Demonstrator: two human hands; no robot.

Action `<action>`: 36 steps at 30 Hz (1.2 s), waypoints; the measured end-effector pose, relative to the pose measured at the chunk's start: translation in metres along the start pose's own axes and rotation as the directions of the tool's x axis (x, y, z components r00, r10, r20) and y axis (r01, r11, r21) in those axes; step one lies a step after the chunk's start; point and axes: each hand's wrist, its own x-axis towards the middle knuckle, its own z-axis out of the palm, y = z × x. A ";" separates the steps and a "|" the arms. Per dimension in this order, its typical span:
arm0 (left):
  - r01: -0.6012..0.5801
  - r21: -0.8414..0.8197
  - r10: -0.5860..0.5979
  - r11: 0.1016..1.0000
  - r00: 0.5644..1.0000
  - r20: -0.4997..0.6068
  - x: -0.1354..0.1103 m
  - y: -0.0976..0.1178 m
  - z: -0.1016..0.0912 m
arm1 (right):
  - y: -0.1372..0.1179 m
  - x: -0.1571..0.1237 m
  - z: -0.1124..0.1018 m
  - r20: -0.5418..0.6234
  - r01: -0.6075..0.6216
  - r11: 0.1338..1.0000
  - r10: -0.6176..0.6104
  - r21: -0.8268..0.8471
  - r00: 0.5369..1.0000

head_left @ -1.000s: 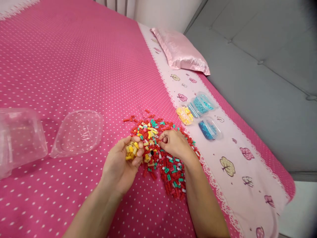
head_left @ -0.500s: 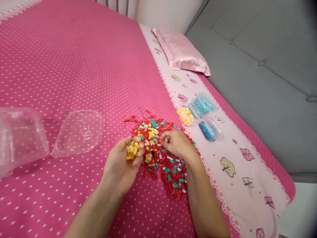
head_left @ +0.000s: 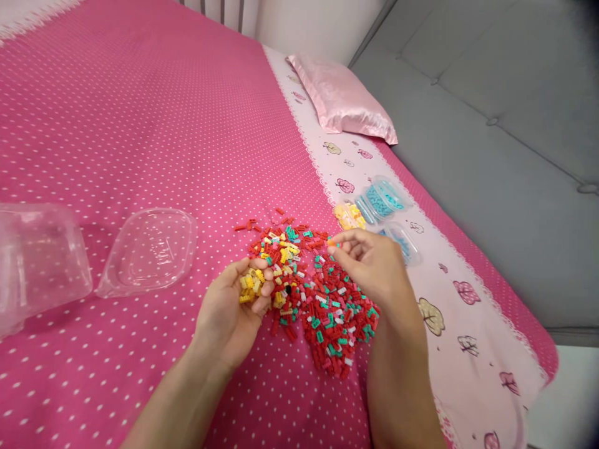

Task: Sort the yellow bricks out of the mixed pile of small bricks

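Being raised clear of the mixed brick pile [head_left: 322, 305], the right hand [head_left: 374, 268] is now being carried over the pile's far right edge. Half a second ago it was being rested low among the bricks at the pile's middle. Its thumb and forefinger are being pressed tip to tip and the other fingers are being curled in. Whether a brick is being pinched there cannot be told, since anything between the tips is too small to see.

The left hand [head_left: 229, 312] is being kept where it was, palm up at the pile's near left edge. Its fingers are being cupped around a clump of yellow bricks [head_left: 250, 287], and the thumb is being laid along the clump's far side. The clump is being held across the finger joints with its long axis running from the palm toward the pile. The single bricks in it are pointing every way.

The pile itself is being left spread on the pink dotted bedspread [head_left: 140, 125], stretched from far left to near right. Beyond its far right edge three small tubs are being kept in a cluster: one of yellow bricks [head_left: 349, 215], one of teal [head_left: 381, 196], and one of blue [head_left: 406, 242] half hidden behind the right hand. Well to the pile's left, a clear lid [head_left: 147, 249] and a clear tub [head_left: 40, 262] are lying.
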 end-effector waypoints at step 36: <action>-0.178 -0.169 0.178 0.969 0.984 -0.018 -0.003 -0.002 0.002 | -0.062 -0.047 0.056 0.200 -0.199 0.578 0.062 0.791 0.978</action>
